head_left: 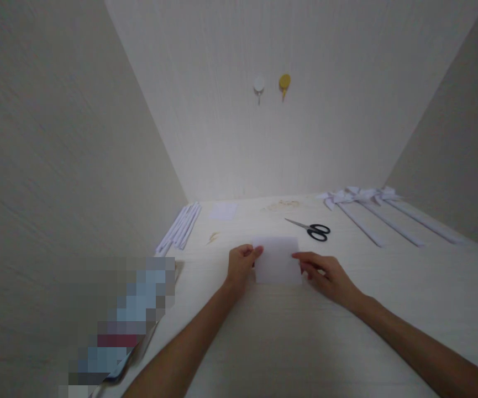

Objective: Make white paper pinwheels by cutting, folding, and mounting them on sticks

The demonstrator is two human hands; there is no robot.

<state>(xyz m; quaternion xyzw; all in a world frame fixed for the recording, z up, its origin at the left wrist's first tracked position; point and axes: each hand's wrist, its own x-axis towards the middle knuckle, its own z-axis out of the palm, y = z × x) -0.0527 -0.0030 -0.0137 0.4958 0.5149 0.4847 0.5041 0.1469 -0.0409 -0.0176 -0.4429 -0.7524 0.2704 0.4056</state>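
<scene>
Evidently a fold is under way: the left hand and right hand each pinch a side edge of the white paper sheet flat on the counter. Scissors lie just beyond. Next calls for aligning edges squarely before creasing.

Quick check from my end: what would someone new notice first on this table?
First, both hands at the centre of the table: the left hand and right hand pinch the side edges of a white paper sheet. Just behind it lie black-handled scissors. White paper strips lie bundled at the far left, and folded paper bows with long tails at the far right.
</scene>
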